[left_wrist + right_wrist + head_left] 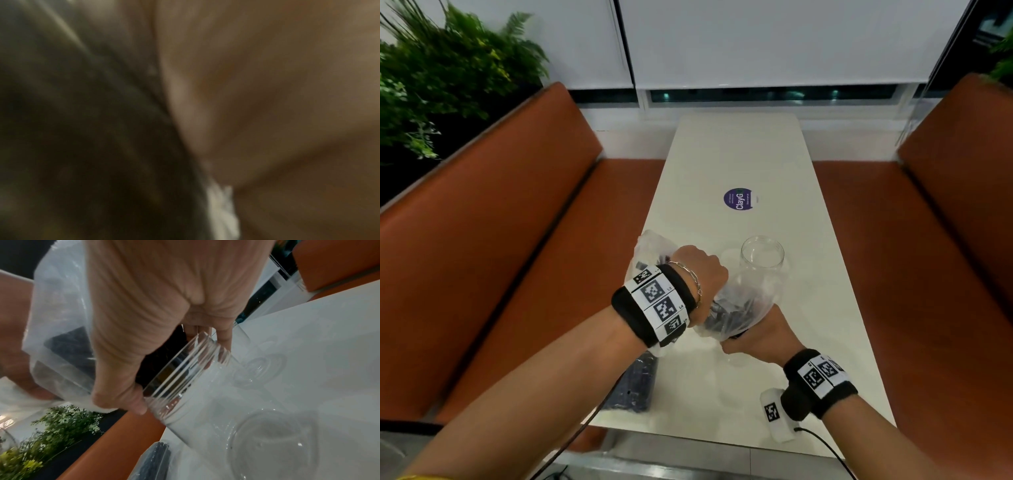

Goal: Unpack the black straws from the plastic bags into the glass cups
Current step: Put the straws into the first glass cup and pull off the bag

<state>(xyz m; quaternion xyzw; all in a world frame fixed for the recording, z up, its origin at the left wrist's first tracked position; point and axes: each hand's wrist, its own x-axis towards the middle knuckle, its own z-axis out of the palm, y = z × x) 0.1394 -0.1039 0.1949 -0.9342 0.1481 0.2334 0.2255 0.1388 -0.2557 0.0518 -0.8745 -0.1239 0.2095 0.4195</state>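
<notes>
The left hand (700, 270) grips the upper part of a clear plastic bag (736, 308) of black straws (732, 313), fingers curled round the film. The right hand (756, 337) holds the bag's lower end together with the rim of a tilted glass cup (195, 386), thumb and fingers wrapped round both; in the right wrist view the dark straw bundle (69, 344) lies behind the palm (154, 296) and leads straight into the cup's mouth. The bundle's long axis runs from the left hand, higher and farther from the body, down to the right hand, nearer the body. The transfer appears to turn on keeping this axis in line with the cup. A second cup (763, 253) stands upright on the white table (739, 154) just beyond the hands. Another bag of straws (635, 383) lies at the table's near left edge. The left wrist view is too blurred to read.
</notes>
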